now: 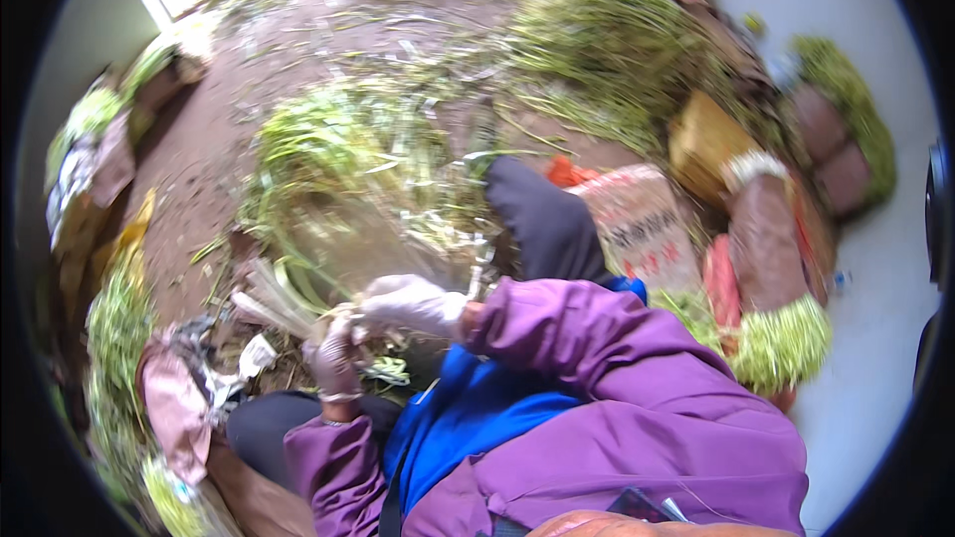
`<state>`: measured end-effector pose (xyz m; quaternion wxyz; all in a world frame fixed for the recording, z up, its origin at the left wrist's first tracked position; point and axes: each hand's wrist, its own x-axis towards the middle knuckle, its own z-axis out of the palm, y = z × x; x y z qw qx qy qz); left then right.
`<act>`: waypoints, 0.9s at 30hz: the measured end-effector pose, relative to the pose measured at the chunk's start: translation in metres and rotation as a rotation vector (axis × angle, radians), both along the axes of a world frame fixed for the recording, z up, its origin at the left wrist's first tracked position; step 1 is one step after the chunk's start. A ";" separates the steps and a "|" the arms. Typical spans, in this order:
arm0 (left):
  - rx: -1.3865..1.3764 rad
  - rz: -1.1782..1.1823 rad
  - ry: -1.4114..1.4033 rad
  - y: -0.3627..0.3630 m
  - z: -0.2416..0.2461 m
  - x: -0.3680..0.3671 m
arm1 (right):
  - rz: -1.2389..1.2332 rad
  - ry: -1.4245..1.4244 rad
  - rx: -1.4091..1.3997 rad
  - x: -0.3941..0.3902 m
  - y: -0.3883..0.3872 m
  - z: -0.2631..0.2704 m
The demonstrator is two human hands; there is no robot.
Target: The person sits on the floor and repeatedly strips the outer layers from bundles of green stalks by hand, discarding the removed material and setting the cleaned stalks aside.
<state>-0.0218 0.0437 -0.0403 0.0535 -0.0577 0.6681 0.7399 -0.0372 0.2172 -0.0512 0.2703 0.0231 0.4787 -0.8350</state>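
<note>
Both of my hands wear thin pale gloves and meet low left of centre. My left hand closes around the pale cut ends of green stalks. Against it, my right hand pinches something small at the same stalks; blur hides what exactly. Beyond the hands, a heap of long green stalks lies on the floor. Scraps of leaf lie just below my hands, above the blue apron.
A large stalk pile lies at upper right. A printed woven sack and a yellowish box stand right of my knee. Bundled stalks in wrapping lean farther right. More bundles line the left side, near a pink sack.
</note>
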 end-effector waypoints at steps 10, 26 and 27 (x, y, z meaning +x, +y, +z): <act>0.073 -0.014 -0.107 0.024 0.010 0.004 | -0.039 -0.092 -0.181 0.004 0.020 -0.007; -0.158 0.004 0.054 0.019 0.004 0.006 | -0.179 0.147 0.080 -0.013 0.032 -0.016; 0.243 0.105 -0.075 0.021 0.005 0.006 | -0.220 0.218 0.129 -0.015 0.030 -0.014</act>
